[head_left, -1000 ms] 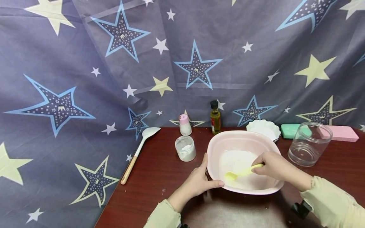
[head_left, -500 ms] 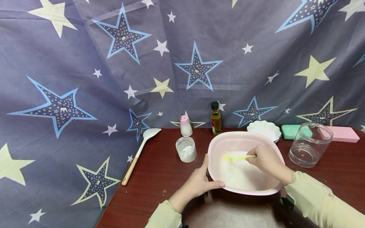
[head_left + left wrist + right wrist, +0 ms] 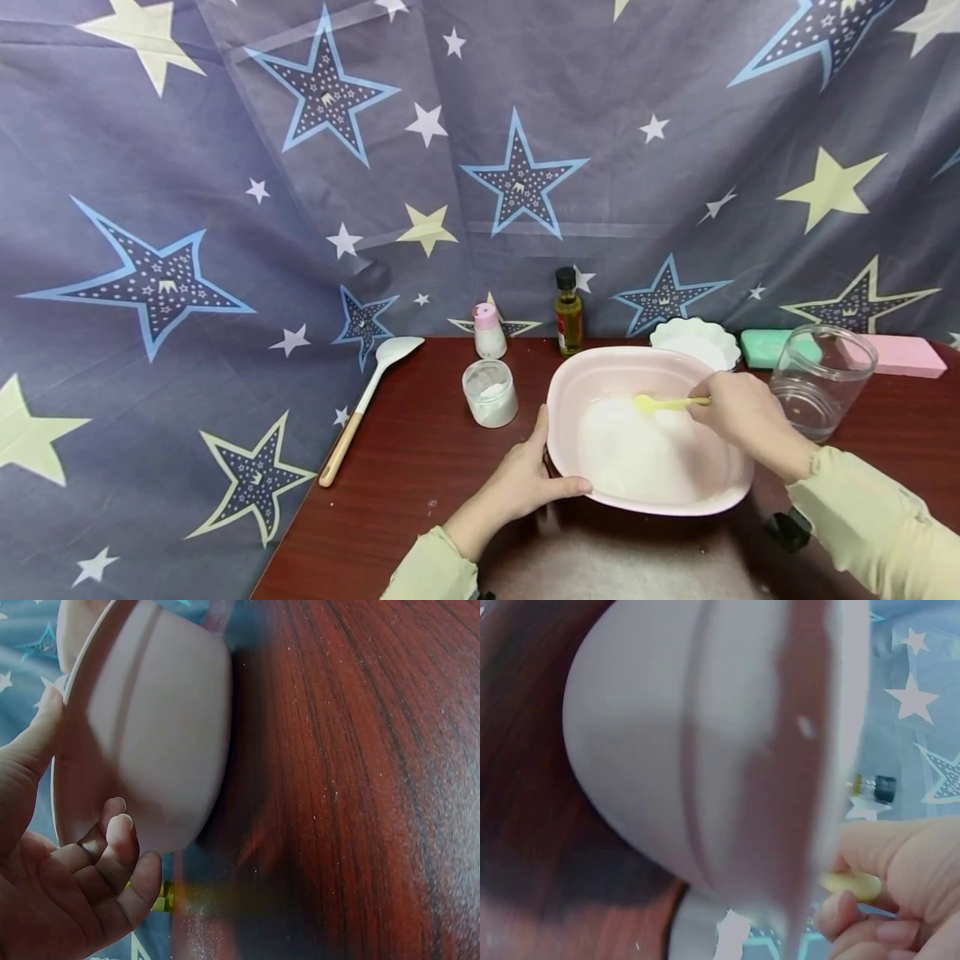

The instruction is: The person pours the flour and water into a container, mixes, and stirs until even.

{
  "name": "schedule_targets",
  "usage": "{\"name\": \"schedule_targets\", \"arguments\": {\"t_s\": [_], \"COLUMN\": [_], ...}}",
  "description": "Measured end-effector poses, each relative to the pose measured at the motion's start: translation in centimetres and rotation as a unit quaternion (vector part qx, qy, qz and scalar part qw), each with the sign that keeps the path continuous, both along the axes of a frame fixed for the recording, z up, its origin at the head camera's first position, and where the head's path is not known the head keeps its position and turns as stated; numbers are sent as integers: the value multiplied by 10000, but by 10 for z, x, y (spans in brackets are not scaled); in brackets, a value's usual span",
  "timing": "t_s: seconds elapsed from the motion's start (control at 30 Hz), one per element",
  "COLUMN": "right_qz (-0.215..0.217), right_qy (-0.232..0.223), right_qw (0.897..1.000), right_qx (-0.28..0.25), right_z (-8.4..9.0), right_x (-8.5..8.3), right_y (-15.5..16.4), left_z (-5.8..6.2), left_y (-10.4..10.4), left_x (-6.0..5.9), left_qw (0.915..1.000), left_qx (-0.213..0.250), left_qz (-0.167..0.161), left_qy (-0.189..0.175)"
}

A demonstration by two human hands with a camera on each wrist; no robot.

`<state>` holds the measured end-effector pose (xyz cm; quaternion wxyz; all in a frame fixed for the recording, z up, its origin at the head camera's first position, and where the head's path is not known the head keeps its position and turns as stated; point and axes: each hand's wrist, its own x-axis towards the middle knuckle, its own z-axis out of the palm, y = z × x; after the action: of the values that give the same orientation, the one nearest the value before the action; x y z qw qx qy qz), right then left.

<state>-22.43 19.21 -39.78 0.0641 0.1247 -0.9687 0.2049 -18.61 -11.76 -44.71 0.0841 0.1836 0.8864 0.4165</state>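
Note:
A pale pink basin (image 3: 592, 371) stands on the dark red table, with white contents (image 3: 630, 454) in its bottom; whether powder or liquid I cannot tell. My left hand (image 3: 517, 477) grips its left front corner. In the left wrist view the thumb lies at the basin's rim and the fingers curl against the outer wall. My right hand (image 3: 753, 421) pinches the handle of a yellow spoon (image 3: 671, 404) over the basin's right side. The spoon's head is at the back of the white contents. In the right wrist view the basin wall (image 3: 645, 735) hides most of the spoon.
Left of the basin stand an open jar of white powder (image 3: 491, 400) and a pink-capped shaker (image 3: 489, 333). Behind are an oil bottle (image 3: 568, 321) and a scalloped white dish (image 3: 693, 337). A clear cup (image 3: 825, 383) stands right; a long white spoon (image 3: 367, 400) lies left.
My right hand has moved the yellow spoon from the basin's front left to the back left, then rightward along the back. The left hand has kept its hold on the basin.

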Motion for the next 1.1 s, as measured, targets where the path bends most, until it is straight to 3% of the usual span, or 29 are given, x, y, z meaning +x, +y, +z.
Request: {"name": "schedule_targets", "arguments": {"t_s": [0.2, 0.4, 0.5, 0.77, 0.97, 1.1], "right_qz": [237, 435, 569, 702, 607, 483], "right_qy": [-23, -502, -525, 50, 123, 874], "right_qw": [9994, 9969, 9959, 9967, 9980, 9950], "right_qx": [259, 429, 476, 413, 111, -74], "right_z": [12, 22, 24, 22, 25, 26], "right_x": [8, 16, 20, 32, 43, 53], "right_y": [19, 30, 34, 42, 47, 56], "left_z": [1, 2, 1, -1, -1, -1], "left_y": [1, 3, 2, 2, 2, 1], "left_x": [-1, -1, -1, -1, 0, 0], "left_qw": [10000, 10000, 10000, 9994, 9996, 9997], "left_qx": [-23, 6, -8, -156, -121, -75], "left_qz": [-26, -19, -24, -1, 20, 16], "left_qy": [91, -22, 46, 313, 254, 225]}}
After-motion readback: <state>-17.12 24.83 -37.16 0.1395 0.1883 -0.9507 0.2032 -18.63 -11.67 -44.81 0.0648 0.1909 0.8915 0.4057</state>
